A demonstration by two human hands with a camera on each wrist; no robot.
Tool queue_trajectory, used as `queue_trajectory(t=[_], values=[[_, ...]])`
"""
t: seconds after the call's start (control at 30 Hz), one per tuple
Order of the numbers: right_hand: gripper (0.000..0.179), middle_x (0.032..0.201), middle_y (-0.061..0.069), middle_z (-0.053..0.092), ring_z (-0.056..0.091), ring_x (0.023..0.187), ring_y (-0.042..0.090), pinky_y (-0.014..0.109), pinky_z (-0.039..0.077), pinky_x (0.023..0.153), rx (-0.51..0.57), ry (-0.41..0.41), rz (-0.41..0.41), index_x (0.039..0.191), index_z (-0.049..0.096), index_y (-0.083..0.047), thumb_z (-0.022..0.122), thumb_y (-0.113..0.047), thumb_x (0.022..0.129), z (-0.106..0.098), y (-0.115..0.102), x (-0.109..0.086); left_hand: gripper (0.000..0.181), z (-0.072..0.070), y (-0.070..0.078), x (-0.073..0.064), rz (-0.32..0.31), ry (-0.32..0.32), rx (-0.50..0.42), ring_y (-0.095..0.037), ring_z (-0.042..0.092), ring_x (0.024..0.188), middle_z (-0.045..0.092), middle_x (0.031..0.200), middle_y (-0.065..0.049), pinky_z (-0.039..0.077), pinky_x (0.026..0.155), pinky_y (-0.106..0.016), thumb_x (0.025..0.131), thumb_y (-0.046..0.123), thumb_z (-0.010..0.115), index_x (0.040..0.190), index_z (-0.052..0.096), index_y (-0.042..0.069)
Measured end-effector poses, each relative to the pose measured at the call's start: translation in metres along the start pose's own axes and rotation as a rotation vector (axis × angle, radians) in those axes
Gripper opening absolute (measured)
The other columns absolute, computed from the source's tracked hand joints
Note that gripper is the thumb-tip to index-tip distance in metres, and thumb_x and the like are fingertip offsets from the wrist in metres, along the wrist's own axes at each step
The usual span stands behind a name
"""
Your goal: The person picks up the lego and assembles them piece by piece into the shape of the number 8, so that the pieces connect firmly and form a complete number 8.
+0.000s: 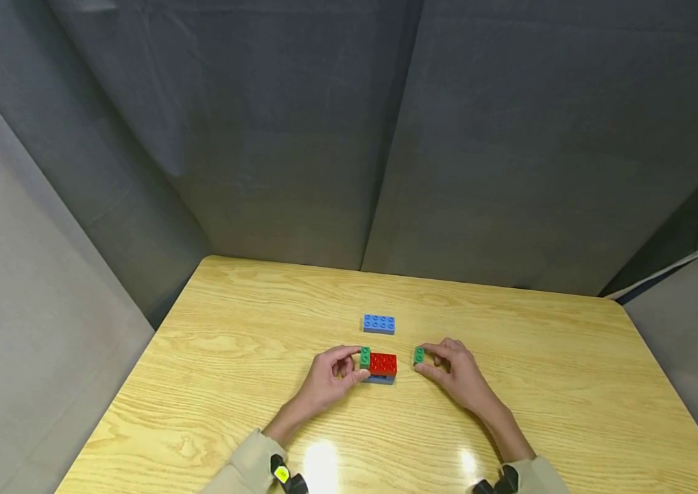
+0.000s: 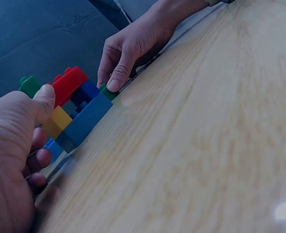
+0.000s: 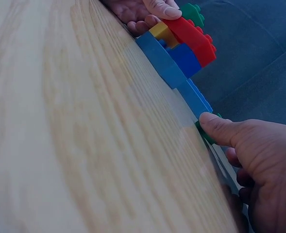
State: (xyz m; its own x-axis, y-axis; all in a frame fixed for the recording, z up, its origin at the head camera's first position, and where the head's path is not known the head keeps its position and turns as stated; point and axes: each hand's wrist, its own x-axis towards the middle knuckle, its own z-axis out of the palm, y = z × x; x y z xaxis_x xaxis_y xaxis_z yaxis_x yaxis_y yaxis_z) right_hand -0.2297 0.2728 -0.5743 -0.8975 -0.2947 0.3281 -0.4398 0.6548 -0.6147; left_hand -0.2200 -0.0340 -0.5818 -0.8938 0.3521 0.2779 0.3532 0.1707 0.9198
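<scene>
On the table a small stack of toy building bricks has a light blue brick (image 2: 86,122) at its base. A yellow brick (image 2: 57,122) and a darker blue brick (image 3: 186,59) stand on that base with a gap between them, and a red brick (image 1: 383,363) spans across their tops. At the stack's left end, my left hand (image 1: 326,377) pinches a small green brick (image 1: 365,357) between thumb and forefinger, on top of the red one. To the right of the stack, my right hand (image 1: 461,377) pinches a second small green brick (image 1: 419,355) low at the table.
A loose blue brick (image 1: 379,324) lies on the wooden table (image 1: 250,302) just behind the stack. Grey curtains (image 1: 287,171) hang along the table's far edge and sides.
</scene>
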Motion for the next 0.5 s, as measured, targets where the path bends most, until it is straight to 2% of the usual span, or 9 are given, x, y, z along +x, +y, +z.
queue_trajectory(t=[0.23,0.5], values=[[0.034,0.078,-0.004,0.052,0.044,0.077,0.017,0.029,0.034,0.070,0.005,-0.012,-0.010,0.118,0.077,-0.007,0.086,-0.022,0.088,-0.0006,-0.0004,0.0005,0.040,0.0000,0.0010,-0.0001,0.008,0.002,-0.002,-0.006,0.049,0.072,0.060,0.082,0.001,0.044,0.065,-0.020,0.093,0.015,0.081,0.129,0.071,0.002],[0.037,0.079,-0.010,0.050,0.044,0.077,0.017,0.027,0.035,0.068,0.018,-0.021,-0.004,0.121,0.076,-0.005,0.085,-0.019,0.088,-0.0003,-0.0034,-0.0009,0.042,0.0002,-0.0006,0.0000,-0.017,-0.004,-0.015,-0.007,0.049,0.073,0.060,0.083,0.001,0.044,0.066,-0.020,0.092,0.015,0.082,0.131,0.070,0.003]])
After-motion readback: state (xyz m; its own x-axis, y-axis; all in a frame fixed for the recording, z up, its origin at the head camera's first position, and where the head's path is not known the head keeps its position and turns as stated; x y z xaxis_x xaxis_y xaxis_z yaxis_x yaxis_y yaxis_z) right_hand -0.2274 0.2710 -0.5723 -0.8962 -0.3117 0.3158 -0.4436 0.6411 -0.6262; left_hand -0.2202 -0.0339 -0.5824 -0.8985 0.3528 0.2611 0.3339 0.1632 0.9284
